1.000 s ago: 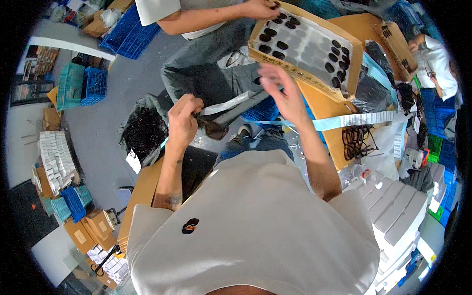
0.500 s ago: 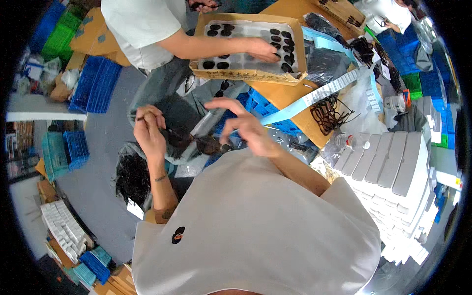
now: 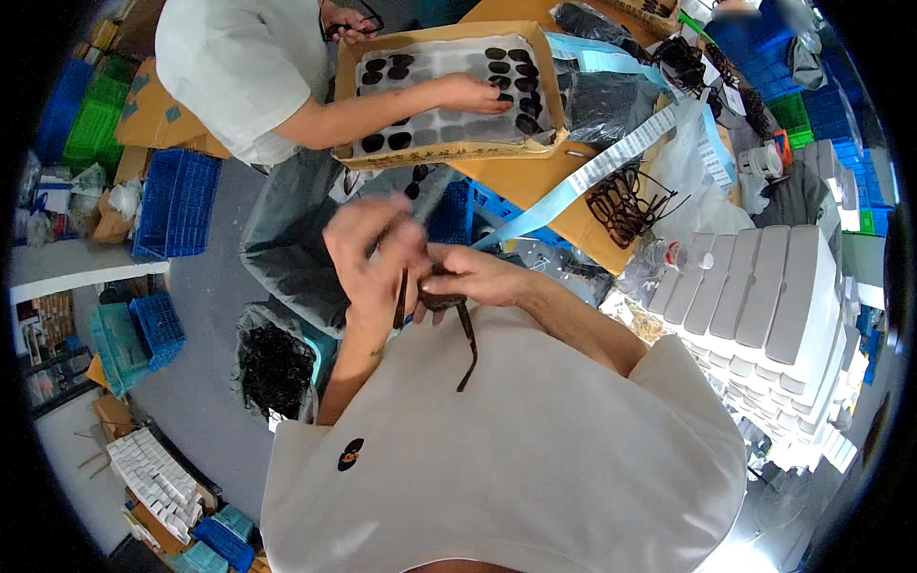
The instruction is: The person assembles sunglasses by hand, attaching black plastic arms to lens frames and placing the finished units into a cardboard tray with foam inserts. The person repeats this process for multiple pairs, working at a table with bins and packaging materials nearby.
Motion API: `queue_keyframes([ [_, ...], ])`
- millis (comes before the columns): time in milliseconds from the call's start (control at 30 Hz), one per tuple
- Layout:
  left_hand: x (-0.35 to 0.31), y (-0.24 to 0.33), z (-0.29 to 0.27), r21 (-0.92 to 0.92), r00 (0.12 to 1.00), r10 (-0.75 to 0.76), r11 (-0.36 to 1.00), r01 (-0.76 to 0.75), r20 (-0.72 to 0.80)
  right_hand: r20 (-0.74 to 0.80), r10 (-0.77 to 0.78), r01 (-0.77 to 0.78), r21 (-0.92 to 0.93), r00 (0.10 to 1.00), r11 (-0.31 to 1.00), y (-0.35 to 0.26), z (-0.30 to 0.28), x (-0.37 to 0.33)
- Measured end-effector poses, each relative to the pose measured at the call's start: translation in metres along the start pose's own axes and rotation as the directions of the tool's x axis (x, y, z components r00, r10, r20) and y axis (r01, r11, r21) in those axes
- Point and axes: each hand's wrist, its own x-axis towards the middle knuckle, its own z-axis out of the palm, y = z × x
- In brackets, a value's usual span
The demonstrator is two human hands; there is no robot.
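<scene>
In front of my chest, my right hand [image 3: 482,277] grips a pair of dark-framed glasses [image 3: 468,334]. The fingers close on the frame front, and one temple arm hangs over my shirt. The other temple points down beside my left hand [image 3: 375,253]. My left hand is raised against the glasses' left side, its fingers smeared by motion, so whether it holds anything is unclear. Past my hands, a co-worker's hand [image 3: 473,94] reaches into a cardboard tray [image 3: 449,153] with dark lenses laid in rows. The co-worker's other hand [image 3: 349,21] holds dark glasses.
A bundle of dark spectacle frames [image 3: 626,205] lies on the cardboard-covered table [image 3: 573,224], next to blue label strips [image 3: 597,170]. White boxes [image 3: 745,286] stack at my right. A bag of black pieces [image 3: 275,368] stands at my left, with blue crates [image 3: 177,205] beyond.
My left hand has moved right and my right hand slightly down, so they now meet at the glasses, whose temples show plainly. The co-worker's tray appears farther left in view.
</scene>
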Motion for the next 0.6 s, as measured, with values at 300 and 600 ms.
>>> queue_keyframes([
  [300, -0.042, 0.006, 0.074, -0.551, 0.621, -0.6, 0.33, 0.766, 0.504, -0.338, -0.385, 0.04, -0.706, 0.859, 0.708, 0.003, -0.049, -0.001],
  [600, -0.026, -0.004, 0.137, -0.699, 0.458, -0.811, 0.085, 0.71, 0.366, -0.428, -0.235, 0.285, 0.056, 0.873, 0.957, -0.005, -0.083, -0.032],
])
